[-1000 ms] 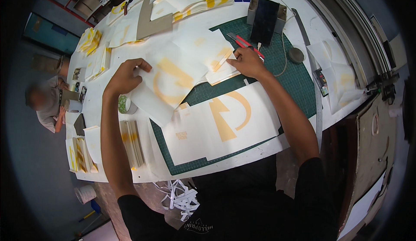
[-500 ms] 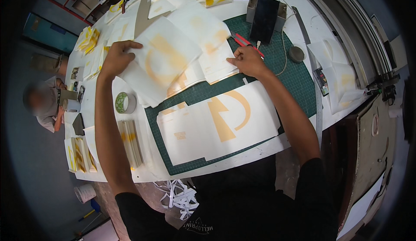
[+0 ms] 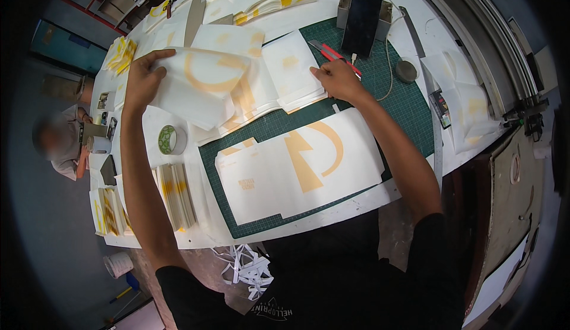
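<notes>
left hand (image 3: 141, 80) now far out to the left, pinching a white sheet (image 3: 202, 86) with an orange arc, carried off the mat (image 3: 409, 104) since a second ago. right hand (image 3: 335, 77) pressed flat on a paper stack (image 3: 291, 71), cutter (image 3: 335, 54) just beyond. printed sheet (image 3: 297, 166) left lying on the mat, tape roll (image 3: 169, 140) nearby.

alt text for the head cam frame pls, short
Seen from above, a person's left hand holds a white sheet with a yellow printed shape over a paper-strewn table, while the right hand rests on a stack of sheets beside a red utility knife. A larger printed sheet lies on the green cutting mat.
</notes>
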`<state>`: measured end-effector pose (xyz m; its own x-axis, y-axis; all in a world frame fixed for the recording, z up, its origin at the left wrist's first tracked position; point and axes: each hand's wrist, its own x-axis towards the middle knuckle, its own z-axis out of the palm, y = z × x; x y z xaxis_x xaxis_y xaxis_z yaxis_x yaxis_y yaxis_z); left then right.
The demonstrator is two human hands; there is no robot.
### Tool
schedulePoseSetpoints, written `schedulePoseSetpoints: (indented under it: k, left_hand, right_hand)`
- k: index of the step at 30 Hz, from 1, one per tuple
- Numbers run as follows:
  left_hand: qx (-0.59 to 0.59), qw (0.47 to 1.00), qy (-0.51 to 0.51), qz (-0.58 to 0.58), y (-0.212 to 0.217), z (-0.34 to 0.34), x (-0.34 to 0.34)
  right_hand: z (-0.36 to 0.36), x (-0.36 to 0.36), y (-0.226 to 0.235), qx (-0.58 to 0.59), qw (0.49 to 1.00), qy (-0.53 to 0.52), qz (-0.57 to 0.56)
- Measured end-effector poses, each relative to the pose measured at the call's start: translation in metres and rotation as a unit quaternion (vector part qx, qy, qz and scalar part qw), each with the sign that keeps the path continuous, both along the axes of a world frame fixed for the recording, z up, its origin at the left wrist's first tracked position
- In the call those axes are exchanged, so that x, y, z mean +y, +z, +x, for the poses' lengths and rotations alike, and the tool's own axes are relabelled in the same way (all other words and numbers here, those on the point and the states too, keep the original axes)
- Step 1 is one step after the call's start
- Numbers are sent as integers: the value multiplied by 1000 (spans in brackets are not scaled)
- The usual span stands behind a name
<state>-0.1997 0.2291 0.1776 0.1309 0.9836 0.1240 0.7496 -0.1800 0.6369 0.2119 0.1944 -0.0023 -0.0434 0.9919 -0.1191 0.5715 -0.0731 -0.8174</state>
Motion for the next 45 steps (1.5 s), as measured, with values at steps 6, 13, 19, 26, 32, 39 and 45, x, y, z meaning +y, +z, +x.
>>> schedulePoseSetpoints:
  k: [6,13,19,26,32,39,45]
  left_hand:
    - [-11,1000,-12,8,3,-4,-4]
    - [-31,999,-3,-14,7,-3,-8]
    - [-32,999,14,-21,13,-2,-17]
    - [-2,1000,-13,14,11,-17,-24]
    - [-9,1000,7,17,8,-29,-33]
    - [-10,999,-10,30,15,-30,-44]
    - [61,989,-68,114,46,-17,-57]
  right_hand:
    - [-4,6,18,-32,999,1,-6]
    - [-27,2,43,-73,978,-16,195]
    - [-118,-65,30,-216,830,49,512]
    - [-151,-99,-7,-245,803,96,535]
    - [-157,-105,-15,-251,810,93,521]
    - [-104,-62,-4,-269,876,4,399]
    - [66,-68,104,138,918,-188,320]
